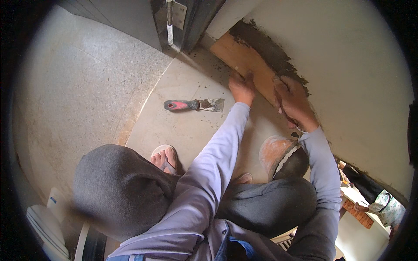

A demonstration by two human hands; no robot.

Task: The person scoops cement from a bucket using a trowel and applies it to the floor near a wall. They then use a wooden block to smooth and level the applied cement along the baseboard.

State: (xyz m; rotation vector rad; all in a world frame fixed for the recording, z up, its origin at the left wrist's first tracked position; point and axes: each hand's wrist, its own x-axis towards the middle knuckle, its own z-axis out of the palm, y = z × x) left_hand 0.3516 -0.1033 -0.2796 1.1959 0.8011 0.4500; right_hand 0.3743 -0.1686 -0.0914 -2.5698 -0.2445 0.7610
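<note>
A tan board (237, 52) lies lengthwise along the foot of the cream wall, with rough dark grey mortar (254, 37) just above it. My left hand (241, 89) has its fingers curled on the board's lower edge. My right hand (295, 104) grips farther along the board, near the right. A putty knife (183, 105) with a pink-and-black handle and stained blade lies on the beige tiled floor left of my hands. Below my right hand, a round orange container (272, 152) with a dark inside and whitish crust sits partly behind my forearm and leg.
A dark door (126, 19) and hinged frame (191, 21) stand at the top. Speckled flooring (82, 82) borders the tiles (152, 130). My bent legs and sandalled feet are below. A white plastic object (48, 226) is at lower left; another person (383, 202) shows at far right.
</note>
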